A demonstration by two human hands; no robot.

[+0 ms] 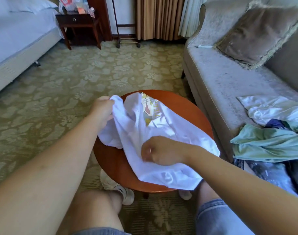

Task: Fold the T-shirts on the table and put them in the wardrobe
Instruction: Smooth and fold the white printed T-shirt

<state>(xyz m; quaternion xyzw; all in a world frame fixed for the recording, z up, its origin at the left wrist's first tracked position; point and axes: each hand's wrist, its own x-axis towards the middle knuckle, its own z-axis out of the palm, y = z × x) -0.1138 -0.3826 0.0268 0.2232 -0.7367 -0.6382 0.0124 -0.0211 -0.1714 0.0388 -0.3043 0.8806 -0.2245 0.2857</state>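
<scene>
white t-shirt [161,126] lies crumpled on the round table [198,114] at centre frame, print side up, its lower edge hanging off the near rim. my left hand [102,112] grips a bunched corner at the shirt's upper left. my right hand [160,152] is clenched knuckles-up on the cloth at mid frame and looks to be pinching a fold, fingertips hidden. i'd call this step spreading it flat before folding. to do it well: pull the two grips apart to take out the slack, find the shoulders or hem instead of random bunches, lay it print down, and keep it centred, since the table is small and the cloth could slide off. clothes [266,143] sit on the sofa [221,85] at right. wardrobe not in view.
</scene>
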